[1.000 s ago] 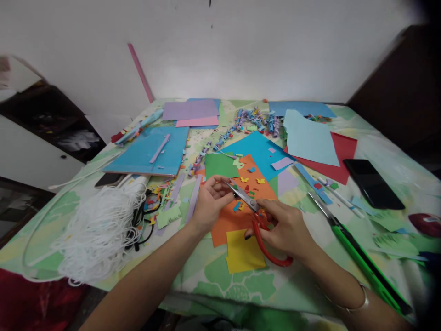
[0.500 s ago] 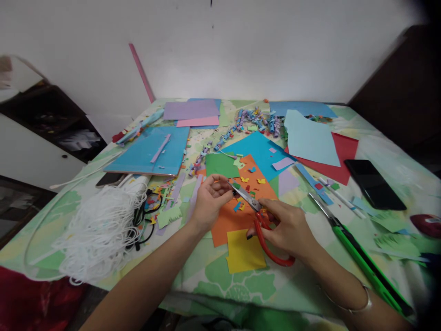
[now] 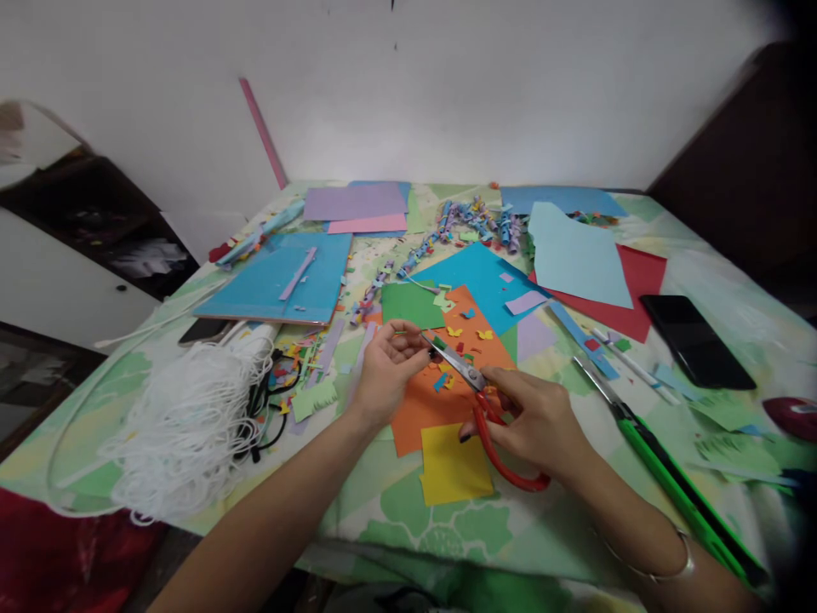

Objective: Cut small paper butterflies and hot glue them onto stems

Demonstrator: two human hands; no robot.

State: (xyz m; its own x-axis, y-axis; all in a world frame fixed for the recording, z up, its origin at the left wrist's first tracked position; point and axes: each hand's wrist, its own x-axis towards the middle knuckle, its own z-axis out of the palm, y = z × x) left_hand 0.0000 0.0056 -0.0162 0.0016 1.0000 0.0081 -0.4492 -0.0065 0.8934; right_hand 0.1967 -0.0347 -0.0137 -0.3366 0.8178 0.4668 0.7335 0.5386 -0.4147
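Right hand [image 3: 524, 419] grips the red-handled scissors [image 3: 471, 375], blades reaching the left hand's [image 3: 399, 362] pinched fingertips; can't tell what they're pinching. Yellow paper [image 3: 456, 464] sits just below, between the hands.

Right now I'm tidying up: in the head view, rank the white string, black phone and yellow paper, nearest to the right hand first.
1. Yellow paper, just left of the right hand.
2. Black phone, to that hand's right.
3. White string, beyond the left hand.
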